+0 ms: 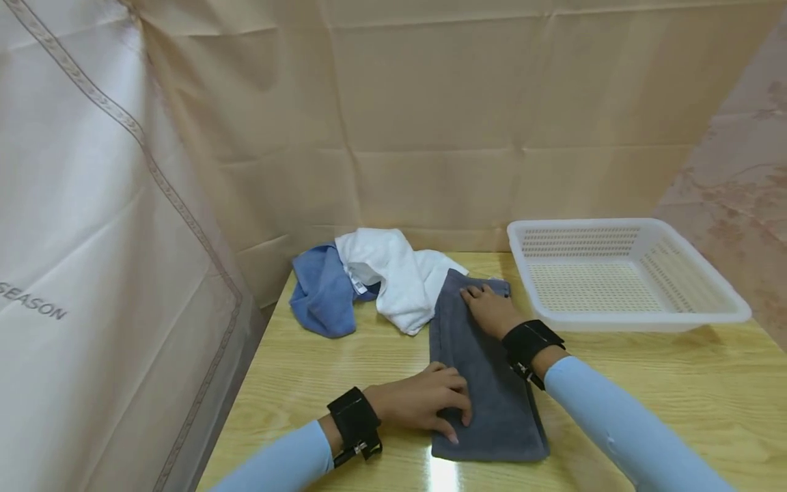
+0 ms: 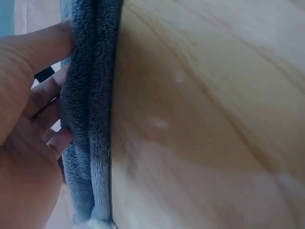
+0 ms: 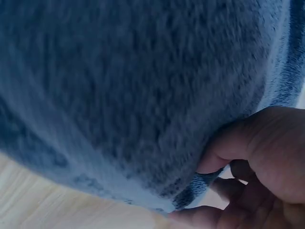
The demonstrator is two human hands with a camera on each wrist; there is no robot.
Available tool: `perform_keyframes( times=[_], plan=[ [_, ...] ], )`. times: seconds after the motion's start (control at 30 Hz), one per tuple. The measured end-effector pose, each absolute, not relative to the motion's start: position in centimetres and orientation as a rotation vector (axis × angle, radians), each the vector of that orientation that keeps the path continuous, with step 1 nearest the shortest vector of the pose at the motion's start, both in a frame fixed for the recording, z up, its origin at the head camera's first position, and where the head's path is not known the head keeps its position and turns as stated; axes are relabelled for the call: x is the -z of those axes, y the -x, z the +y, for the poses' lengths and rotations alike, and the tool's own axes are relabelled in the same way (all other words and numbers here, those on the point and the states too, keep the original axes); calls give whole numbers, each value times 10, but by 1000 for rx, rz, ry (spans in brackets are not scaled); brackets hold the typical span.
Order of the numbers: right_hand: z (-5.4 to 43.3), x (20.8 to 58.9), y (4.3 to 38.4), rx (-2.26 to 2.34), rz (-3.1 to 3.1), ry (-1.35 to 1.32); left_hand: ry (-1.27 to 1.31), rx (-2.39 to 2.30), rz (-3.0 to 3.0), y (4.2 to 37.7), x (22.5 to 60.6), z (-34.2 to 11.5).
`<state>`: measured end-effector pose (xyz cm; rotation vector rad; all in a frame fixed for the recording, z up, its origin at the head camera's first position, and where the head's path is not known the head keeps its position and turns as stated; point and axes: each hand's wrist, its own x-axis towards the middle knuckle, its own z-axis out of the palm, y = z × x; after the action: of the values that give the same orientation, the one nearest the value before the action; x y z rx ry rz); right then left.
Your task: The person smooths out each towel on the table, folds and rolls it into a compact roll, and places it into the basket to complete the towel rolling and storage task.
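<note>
A dark grey towel, folded into a long strip, lies on the wooden table. My left hand rests over its near left part with loosely bent fingers. In the left wrist view, the thumb and fingertips touch the side of the folded towel, whose layers show edge-on. Toward the towel's far end, my right hand lies on the cloth with its fingers spread forward. The right wrist view has the thumb and a fingertip touching the towel near its edge; how firmly they press cannot be made out.
A crumpled white towel sits at the back, touching the grey towel's far left side. A blue towel lies partly under it. At the back right stands a white plastic basket. Hanging cloth borders the table behind.
</note>
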<state>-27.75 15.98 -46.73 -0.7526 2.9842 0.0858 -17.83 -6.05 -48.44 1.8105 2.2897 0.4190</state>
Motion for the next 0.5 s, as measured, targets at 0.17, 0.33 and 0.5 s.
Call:
perform_keyframes(
  times=[0.17,0.33,0.5],
  plan=[
    [160,471,279,-44,2986,694,-1869,-379,2313,175,484,-56],
    [155,470,274,-31,3059,613,-1833,-378,2267,170,484,-59],
    [143,463,273,-185,3025,436,-1815,-399,2221,168,483,-61]
  ],
)
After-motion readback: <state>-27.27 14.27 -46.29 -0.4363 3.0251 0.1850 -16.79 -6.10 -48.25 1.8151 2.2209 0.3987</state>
